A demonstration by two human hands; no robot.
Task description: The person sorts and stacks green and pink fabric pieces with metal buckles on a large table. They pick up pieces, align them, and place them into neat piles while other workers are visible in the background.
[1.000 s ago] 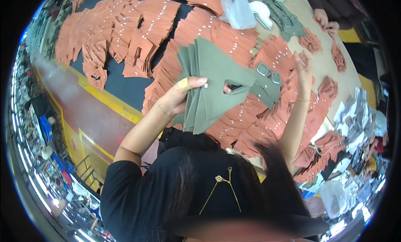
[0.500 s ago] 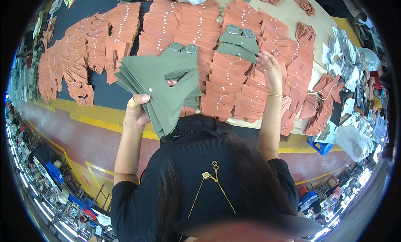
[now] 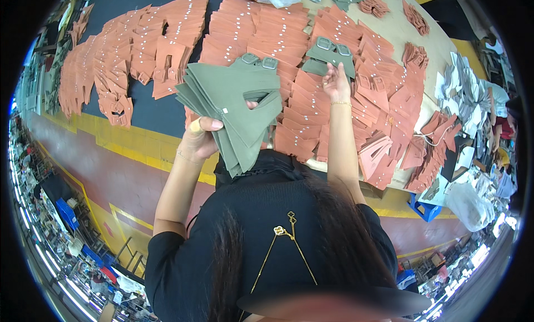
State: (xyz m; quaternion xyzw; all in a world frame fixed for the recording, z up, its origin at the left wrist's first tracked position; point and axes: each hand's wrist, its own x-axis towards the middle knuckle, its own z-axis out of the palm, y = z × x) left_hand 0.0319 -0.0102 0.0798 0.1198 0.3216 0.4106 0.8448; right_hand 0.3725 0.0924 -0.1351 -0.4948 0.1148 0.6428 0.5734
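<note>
My left hand (image 3: 204, 137) is closed on a fanned stack of green shoe upper pieces (image 3: 231, 108). The thumb presses on their near left side, by a small white tag. Each piece is flat, and the top one has a slot-like cutout where a fingertip shows through. At the stack's far end sit two square buckles (image 3: 260, 60). My right hand (image 3: 337, 84) is raised with fingers apart at the near edge of a second green pair with buckles (image 3: 329, 54), which lies on the orange pieces. Whether its fingertips touch that pair I cannot tell.
Rows of overlapping orange upper pieces (image 3: 253, 30) cover much of the table (image 3: 431, 35). More orange rows (image 3: 130, 46) lie on a black surface at left. At right are a tied orange bundle (image 3: 436, 138), grey-white pieces (image 3: 463, 85), a clear plastic bag (image 3: 468, 205) and a blue stool (image 3: 424, 208).
My right hand has moved left and nearer the green pair with buckles. The table has shifted slightly right in view. My left hand keeps its hold on the stack.
</note>
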